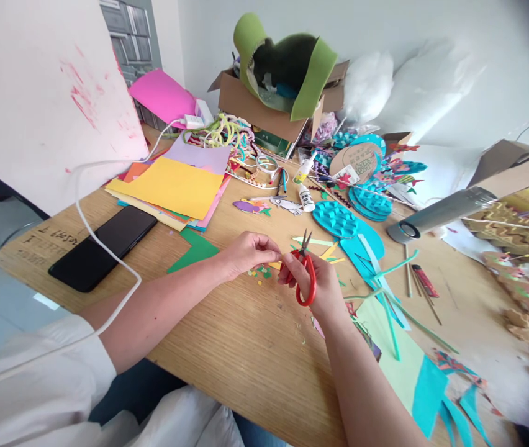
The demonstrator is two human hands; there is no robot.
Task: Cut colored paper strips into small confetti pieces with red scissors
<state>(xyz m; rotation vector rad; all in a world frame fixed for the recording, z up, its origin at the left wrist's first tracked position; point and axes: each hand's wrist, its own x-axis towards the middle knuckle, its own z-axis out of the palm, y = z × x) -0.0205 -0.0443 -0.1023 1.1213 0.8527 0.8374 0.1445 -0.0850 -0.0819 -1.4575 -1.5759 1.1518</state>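
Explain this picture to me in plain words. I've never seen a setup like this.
There is no machine here: a person works bare-handed, and a camera worn on the head looks forward and down. The right hand holds red-handled scissors. The left hand is close beside it, pinched; anything in the pinch is too small to make out. On the wooden table are a black phone, a stack of coloured sheets and two small white bottles.
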